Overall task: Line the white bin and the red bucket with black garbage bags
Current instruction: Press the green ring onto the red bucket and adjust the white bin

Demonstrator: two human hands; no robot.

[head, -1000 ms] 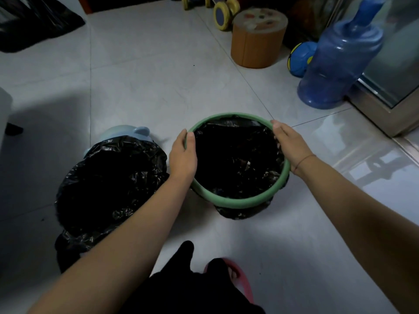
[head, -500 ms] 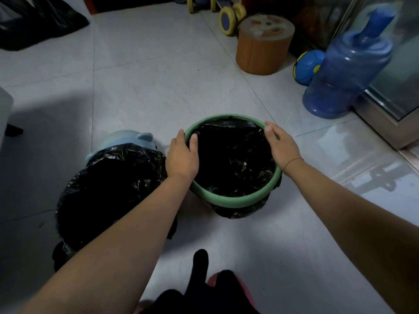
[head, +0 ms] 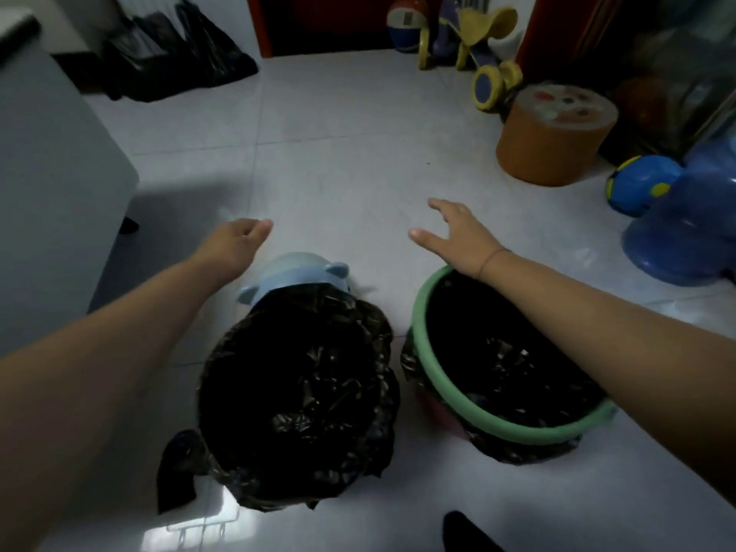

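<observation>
Two lined containers stand side by side on the tiled floor. The left one is a bin (head: 294,274) with a pale blue eared part showing at its far side; a black garbage bag (head: 298,396) covers its mouth and hangs over its sides. The right one is a bucket (head: 432,408), reddish low on its side, with a green rim ring (head: 513,426) clamped over a second black bag (head: 506,376). My left hand (head: 235,243) hovers beyond the bin, fingers loosely curled, holding nothing. My right hand (head: 458,237) is spread open above the bucket's far edge, empty.
A grey cabinet (head: 51,193) stands at the left. Black bags (head: 175,53) lie at the back left. An orange round stool (head: 555,133), a toy scooter (head: 478,45), a blue ball (head: 637,185) and a blue water jug (head: 693,233) crowd the right side.
Both hands have let go of the green rim and lifted forward, past the containers. The view has shifted so both containers now sit lower in the frame.
</observation>
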